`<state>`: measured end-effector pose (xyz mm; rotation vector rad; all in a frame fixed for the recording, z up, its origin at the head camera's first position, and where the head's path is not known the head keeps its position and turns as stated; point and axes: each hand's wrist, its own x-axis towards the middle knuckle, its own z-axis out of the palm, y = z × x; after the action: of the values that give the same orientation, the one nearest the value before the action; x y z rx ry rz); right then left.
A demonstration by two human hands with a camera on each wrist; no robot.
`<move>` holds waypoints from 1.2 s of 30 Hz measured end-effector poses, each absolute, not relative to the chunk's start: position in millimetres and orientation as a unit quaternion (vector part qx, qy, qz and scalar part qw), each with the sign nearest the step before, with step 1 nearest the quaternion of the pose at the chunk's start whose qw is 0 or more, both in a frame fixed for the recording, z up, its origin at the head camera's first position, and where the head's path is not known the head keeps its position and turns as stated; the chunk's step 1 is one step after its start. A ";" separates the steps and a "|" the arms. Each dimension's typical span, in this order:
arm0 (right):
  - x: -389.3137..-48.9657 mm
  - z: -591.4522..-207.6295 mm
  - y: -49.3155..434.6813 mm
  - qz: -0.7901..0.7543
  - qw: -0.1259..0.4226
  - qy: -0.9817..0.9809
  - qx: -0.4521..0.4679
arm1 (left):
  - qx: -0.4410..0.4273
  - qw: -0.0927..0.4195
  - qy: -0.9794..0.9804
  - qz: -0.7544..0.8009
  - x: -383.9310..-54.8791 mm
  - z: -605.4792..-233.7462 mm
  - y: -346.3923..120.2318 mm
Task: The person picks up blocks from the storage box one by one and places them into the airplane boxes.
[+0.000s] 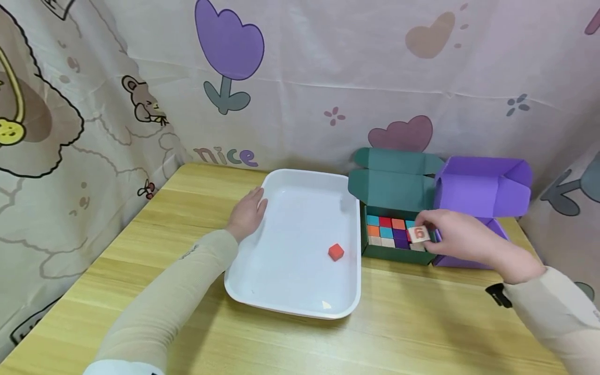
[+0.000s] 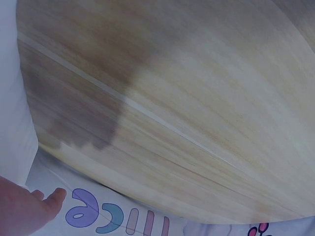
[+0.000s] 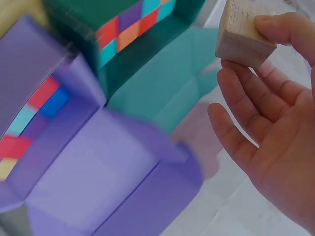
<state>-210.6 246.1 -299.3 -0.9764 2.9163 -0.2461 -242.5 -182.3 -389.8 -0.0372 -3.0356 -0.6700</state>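
Observation:
My right hand (image 1: pixel 452 234) pinches a pale wooden block (image 1: pixel 419 234) between thumb and fingers, over the right end of the green box (image 1: pixel 398 254). An orange-red figure shows on the block's face. In the right wrist view the block (image 3: pixel 243 42) shows plain wood sides. Rows of coloured and plain cubes (image 1: pixel 385 232) fill the green box. My left hand (image 1: pixel 247 213) rests at the left rim of the white tray (image 1: pixel 300 208), fingers extended; in the left wrist view only part of that hand (image 2: pixel 29 206) shows. A red cube (image 1: pixel 336 252) lies in the tray.
A purple box (image 1: pixel 473 187) with its lid raised stands right of the green box, partly behind my right hand; coloured cubes (image 3: pixel 34 125) sit inside it. The wooden table (image 1: pixel 154 229) backs onto a printed curtain (image 1: pixel 304 78).

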 end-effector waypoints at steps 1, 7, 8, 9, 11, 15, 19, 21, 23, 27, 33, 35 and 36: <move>-211.8 -298.7 251.1 -0.079 0.032 0.947 -0.309 | -0.010 0.016 -0.976 -0.216 -242.1 -389.6 -183.0; -219.1 -301.6 281.2 -0.078 0.036 0.956 -0.279 | -0.005 0.020 -0.977 -0.213 -240.3 -390.0 -186.9; -220.3 -303.2 286.6 -0.077 0.035 0.958 -0.274 | -0.006 0.021 -0.977 -0.213 -240.3 -390.3 -187.2; -221.6 -304.9 292.0 -0.076 0.036 0.960 -0.268 | -0.007 0.022 -0.977 -0.212 -240.5 -390.7 -187.2; -224.5 -308.8 303.0 -0.072 0.039 0.962 -0.261 | -0.008 0.023 -0.977 -0.210 -241.2 -391.6 -187.1; -231.6 -316.2 323.8 -0.057 0.046 0.964 -0.254 | -0.007 0.022 -0.977 -0.212 -241.6 -391.8 -185.9; -238.7 -323.0 342.7 -0.051 0.058 0.965 -0.249 | -0.003 0.020 -0.977 -0.213 -242.0 -391.9 -184.7; -241.5 -326.4 351.1 -0.048 0.063 0.966 -0.244 | -0.002 0.018 -0.976 -0.215 -242.6 -392.4 -184.4; -243.4 -329.8 358.2 -0.045 0.065 0.968 -0.238 | -0.002 0.018 -0.977 -0.214 -243.0 -392.7 -183.9; -247.2 -335.2 371.7 -0.037 0.072 0.970 -0.230 | -0.005 0.020 -0.977 -0.214 -244.0 -392.6 -183.3; -251.8 -342.6 386.5 -0.046 0.095 0.968 -0.227 | -0.011 0.026 -0.976 -0.214 -246.0 -394.1 -183.5; -253.5 -344.7 389.1 -0.052 0.102 0.967 -0.227 | -0.014 0.029 -0.977 -0.211 -246.2 -394.6 -183.7; -254.3 -345.5 390.0 -0.054 0.105 0.967 -0.227 | -0.015 0.030 -0.977 -0.211 -246.2 -394.4 -183.7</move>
<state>-254.3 390.0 -345.5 -0.6688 2.8503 -0.1580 -246.2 -183.7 -394.4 -0.0477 -3.0114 -0.6490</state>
